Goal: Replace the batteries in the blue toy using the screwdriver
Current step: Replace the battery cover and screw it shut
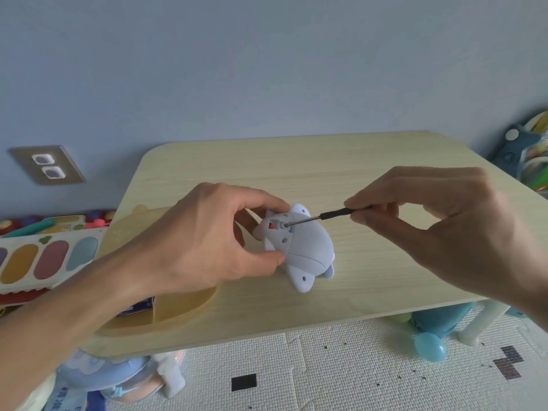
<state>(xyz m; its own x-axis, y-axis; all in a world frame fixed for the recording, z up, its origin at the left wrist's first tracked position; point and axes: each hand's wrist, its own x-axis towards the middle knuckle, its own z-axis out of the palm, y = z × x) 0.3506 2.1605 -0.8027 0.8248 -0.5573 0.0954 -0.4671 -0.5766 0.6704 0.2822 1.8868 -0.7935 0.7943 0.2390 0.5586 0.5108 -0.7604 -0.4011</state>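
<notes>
Two grasps | left fingers (262,200) around blue toy (311,247) | right fingers (363,202) pinching screwdriver (332,215)

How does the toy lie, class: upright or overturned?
Overturned: the toy shows its underside with screw holes; the left hand grips it and the screwdriver tip sits in one hole.

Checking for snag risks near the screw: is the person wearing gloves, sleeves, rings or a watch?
The left hand and right hand are bare: no gloves or rings show. The left forearm is uncovered, without watch or sleeve.
</notes>
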